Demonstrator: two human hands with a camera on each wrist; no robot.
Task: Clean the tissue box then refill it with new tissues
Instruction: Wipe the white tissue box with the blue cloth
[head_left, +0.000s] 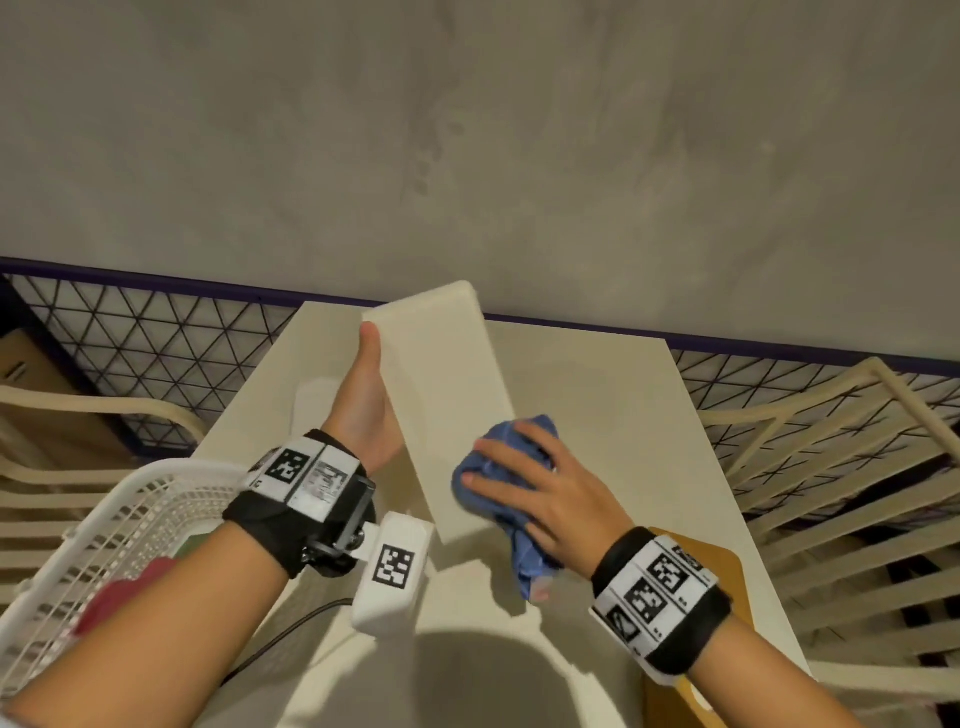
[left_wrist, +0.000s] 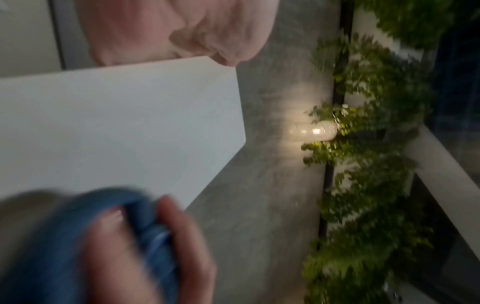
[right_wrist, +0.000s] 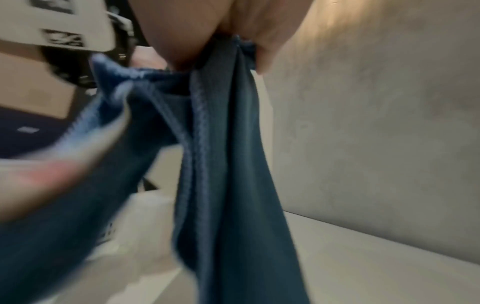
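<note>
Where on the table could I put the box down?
Bare table lies right of the box, behind the cloth. The left is crowded: basket, left hand. A wooden board fills the near right corner.

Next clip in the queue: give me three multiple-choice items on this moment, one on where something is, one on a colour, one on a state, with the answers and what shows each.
1. Where is the white basket?
A. At the table's left edge, by the left forearm
B. On the chair at the right
C. Under the tissue box

2. What colour is the cloth?
A. Red
B. Blue
C. Yellow

3. How is the tissue box held?
A. Lying flat on the table, untouched
B. Lifted and tilted, gripped by the left hand
C. Inside the basket

Answers:
1 A, the head view shows it at lower left beside the forearm.
2 B, it looks blue in all three views.
3 B, the left thumb lies along the box's edge while the right hand presses the cloth on it.
</note>
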